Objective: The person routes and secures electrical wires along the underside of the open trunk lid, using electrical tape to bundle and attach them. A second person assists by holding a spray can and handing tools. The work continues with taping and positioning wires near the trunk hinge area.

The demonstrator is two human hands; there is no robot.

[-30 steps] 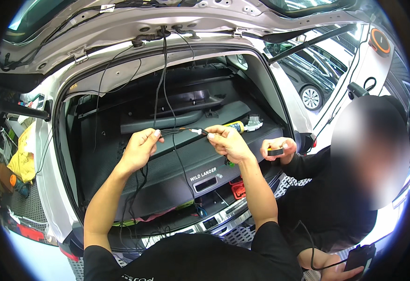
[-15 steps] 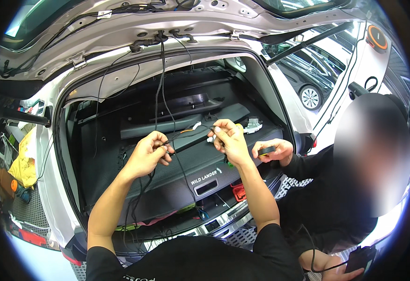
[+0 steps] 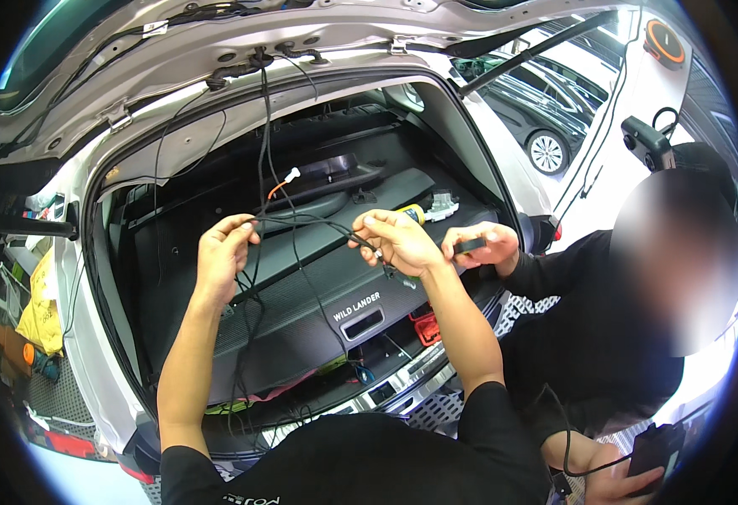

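The white plug (image 3: pixel 292 175) is now sitting farther left and far, while left hand (image 3: pixel 221 252) and right hand (image 3: pixel 406 243) are pinching black wires (image 3: pixel 335 224) between them, likely light, bendy, best gripped near the ends.

You are in a car workshop. A pale car (image 3: pixel 91 362) stands rear-on before you, its tailgate (image 3: pixel 335 38) raised at 12 o'clock, bare metal showing and cables (image 3: pixel 262 143) hanging loose beneath. A dark car (image 3: pixel 546 105) is parked at 2 o'clock. Perforated flooring (image 3: pixel 57 396) shows at 8 o'clock; a co-worker (image 3: pixel 588 345) in black is close by at 4 o'clock.
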